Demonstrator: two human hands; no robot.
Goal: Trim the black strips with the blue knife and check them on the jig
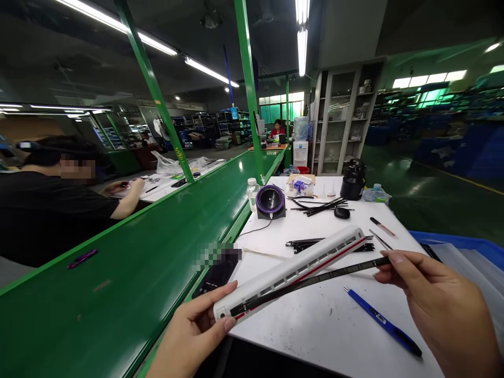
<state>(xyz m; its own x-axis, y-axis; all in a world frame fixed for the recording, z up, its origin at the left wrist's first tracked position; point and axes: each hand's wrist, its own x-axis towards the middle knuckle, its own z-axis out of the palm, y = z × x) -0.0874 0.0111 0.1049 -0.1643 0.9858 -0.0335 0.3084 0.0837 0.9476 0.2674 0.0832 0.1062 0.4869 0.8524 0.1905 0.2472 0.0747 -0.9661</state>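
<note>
In the head view, the left hand point(192, 336) is closed around the near end of a long white plastic model-train carriage shell point(291, 268), which has a red stripe and a row of window-like openings. The shell is held tilted just above the white tabletop point(315, 328), and its near end overhangs the left edge. The right hand point(437, 310), cut off by the frame's lower right corner, pinches a thin black strip point(315, 281) between thumb and fingers. The strip runs across the shell to its near end, but whether it sits inside the shell is hard to make out. Beyond the shell lies a pile of flat black strips point(326, 244), and a slim blue pen point(381, 321) lies below the right hand's strip, towards the tabletop's right edge. A dark phone-like object point(216, 278) at the left edge is partly obscured by pixelation. Near the far edge stand a round black-and-purple device point(270, 202) and a black flask point(353, 181). A green conveyor belt point(118, 294) runs along the left, with a seated co-worker in black point(55, 210) beyond it.
</note>
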